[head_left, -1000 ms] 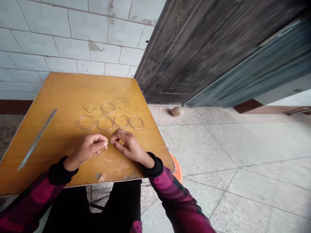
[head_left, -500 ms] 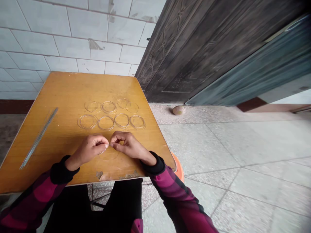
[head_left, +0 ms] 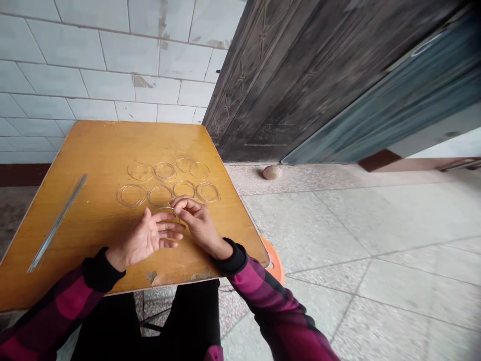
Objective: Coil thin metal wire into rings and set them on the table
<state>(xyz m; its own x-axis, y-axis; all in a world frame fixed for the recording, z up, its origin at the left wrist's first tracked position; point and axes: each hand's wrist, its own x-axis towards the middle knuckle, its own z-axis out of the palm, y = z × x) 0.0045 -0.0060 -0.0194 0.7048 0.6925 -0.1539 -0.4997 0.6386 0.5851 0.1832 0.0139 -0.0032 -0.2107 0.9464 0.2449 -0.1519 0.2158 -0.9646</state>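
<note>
Over the near middle of the wooden table (head_left: 93,145), my left hand (head_left: 148,239) is open, palm turned up and fingers spread. Beside it my right hand (head_left: 195,220) pinches a thin wire ring (head_left: 165,208) at its fingertips; the ring is faint and partly hidden by my fingers. Just beyond my hands, several thin wire rings (head_left: 161,194) lie flat in two rows on the tabletop. My sleeves are dark pink and black plaid.
A long bundle of straight metal wires (head_left: 56,223) lies along the table's left side. A white tiled wall stands behind the table, a dark carved door (head_left: 300,75) to the right. A stone (head_left: 271,172) lies on the floor, and an orange stool edge (head_left: 274,260) shows beside the table.
My left hand let go of the wire and opened with its palm up. My right hand kept its pinch and shifted slightly toward the rows of rings. The camera tilted a little.
</note>
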